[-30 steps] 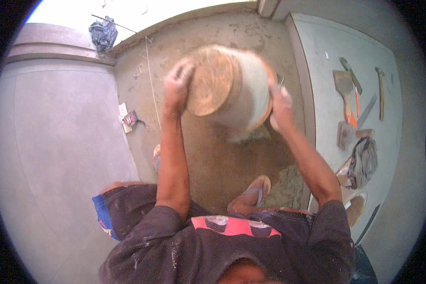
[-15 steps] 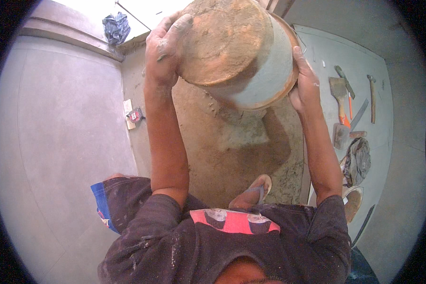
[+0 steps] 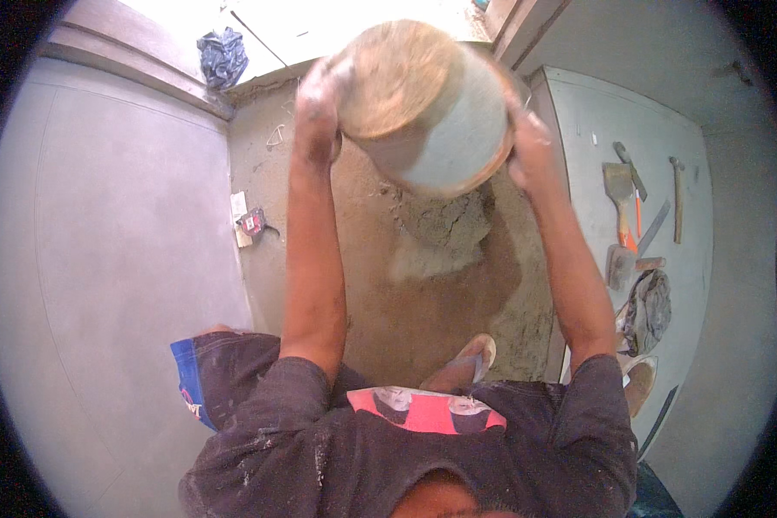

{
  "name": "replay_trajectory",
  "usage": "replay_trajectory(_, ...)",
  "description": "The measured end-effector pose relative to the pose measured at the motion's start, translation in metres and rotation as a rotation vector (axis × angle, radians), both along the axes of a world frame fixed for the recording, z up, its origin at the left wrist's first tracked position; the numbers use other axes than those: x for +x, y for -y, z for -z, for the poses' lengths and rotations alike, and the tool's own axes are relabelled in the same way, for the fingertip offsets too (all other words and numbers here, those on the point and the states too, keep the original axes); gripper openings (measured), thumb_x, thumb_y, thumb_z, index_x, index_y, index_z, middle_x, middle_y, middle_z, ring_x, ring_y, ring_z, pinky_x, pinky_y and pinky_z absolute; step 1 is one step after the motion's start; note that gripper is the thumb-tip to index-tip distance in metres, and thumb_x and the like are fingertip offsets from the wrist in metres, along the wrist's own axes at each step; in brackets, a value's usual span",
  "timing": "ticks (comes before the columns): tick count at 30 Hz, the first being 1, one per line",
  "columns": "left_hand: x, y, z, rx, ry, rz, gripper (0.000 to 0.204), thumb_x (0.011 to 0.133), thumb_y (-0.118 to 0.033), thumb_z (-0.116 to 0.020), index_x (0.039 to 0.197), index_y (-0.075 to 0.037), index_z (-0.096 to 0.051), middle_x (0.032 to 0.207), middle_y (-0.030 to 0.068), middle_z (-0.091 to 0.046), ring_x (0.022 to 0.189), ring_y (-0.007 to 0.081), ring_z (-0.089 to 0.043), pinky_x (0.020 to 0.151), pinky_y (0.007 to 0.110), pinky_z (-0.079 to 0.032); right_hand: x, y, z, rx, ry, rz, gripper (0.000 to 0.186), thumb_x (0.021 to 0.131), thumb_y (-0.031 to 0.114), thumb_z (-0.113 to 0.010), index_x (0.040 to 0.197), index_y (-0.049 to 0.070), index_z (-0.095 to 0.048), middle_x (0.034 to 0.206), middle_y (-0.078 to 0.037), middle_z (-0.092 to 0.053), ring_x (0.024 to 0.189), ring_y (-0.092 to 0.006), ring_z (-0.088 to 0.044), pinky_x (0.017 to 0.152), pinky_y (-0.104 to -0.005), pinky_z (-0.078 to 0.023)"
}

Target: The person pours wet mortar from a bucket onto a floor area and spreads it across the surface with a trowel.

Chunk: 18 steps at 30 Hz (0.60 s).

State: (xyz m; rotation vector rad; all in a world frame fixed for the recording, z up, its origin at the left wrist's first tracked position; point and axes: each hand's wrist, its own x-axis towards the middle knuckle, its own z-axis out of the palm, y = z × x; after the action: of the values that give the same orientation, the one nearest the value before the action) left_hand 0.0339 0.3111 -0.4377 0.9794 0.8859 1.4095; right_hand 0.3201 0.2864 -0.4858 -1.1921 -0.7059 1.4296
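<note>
A grey bucket [image 3: 466, 129] is held tipped over in front of me, its dirt-crusted bottom turned up toward my view and its mouth hidden. My left hand [image 3: 320, 112] presses on the side by the bottom edge. Opposite it, my right hand [image 3: 528, 142] grips near the rim; both hands are slightly blurred. Below the bucket, on the floor, lies a heap of wet grey mortar or cement mix [image 3: 445, 224], partly covered by the bucket.
To the right, a pale board [image 3: 578, 95] holds a wide scraper [image 3: 617, 181], a hammer [image 3: 678, 198], a crumpled dark bag [image 3: 649, 311] and other tools. A tape measure [image 3: 252, 222] lies by the left panel. A black plastic bag [image 3: 223, 58] sits on the far ledge. My sandalled foot [image 3: 466, 363] is near.
The bucket, still in both hands, has moved slightly left and looks smaller, farther from me. More of the grey heap beneath it shows. The whole view has shifted a little.
</note>
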Motion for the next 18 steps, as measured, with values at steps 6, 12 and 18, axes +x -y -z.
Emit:
replay_trajectory(6, -0.003, -0.023, -0.001, 0.261, -0.285, -0.188, 0.043, 0.092, -0.019, -0.059, 0.124, 0.009, -0.054, 0.116, 0.0173, -0.062, 0.103, 0.0207, -0.062, 0.090, 0.031, -0.051, -0.021, -0.015, -0.017, -0.012, 0.012, 0.012, 0.057, 0.097, 0.039, -0.056, 0.128, -0.009, -0.049, 0.122, -0.016, -0.059, 0.108, -0.0238, -0.059, 0.094, -0.0363, -0.049)
replay_trajectory(12, -0.020, -0.077, 0.161, -0.041, 0.117, -0.134, 0.037, 0.093, -0.019, -0.052, 0.119, 0.006, -0.061, 0.123, 0.0157, -0.061, 0.116, 0.0255, -0.056, 0.103, 0.037, -0.042, -0.023, -0.056, 0.075, -0.319, 0.620, 0.022, 0.048, 0.097, 0.035, -0.055, 0.119, -0.008, -0.057, 0.113, -0.016, -0.063, 0.100, -0.0250, -0.058, 0.088, -0.0364, -0.045)
replay_trajectory(18, -0.019, -0.032, -0.001, 0.097, 0.054, -0.098, 0.047, 0.093, -0.019, -0.052, 0.130, 0.011, -0.048, 0.119, 0.0188, -0.061, 0.111, 0.0266, -0.058, 0.101, 0.036, -0.044, -0.019, -0.067, -0.004, 0.023, 0.378, -0.047, 0.048, 0.099, 0.034, -0.052, 0.123, -0.007, -0.055, 0.116, -0.018, -0.064, 0.099, -0.0265, -0.062, 0.087, -0.0415, -0.050)
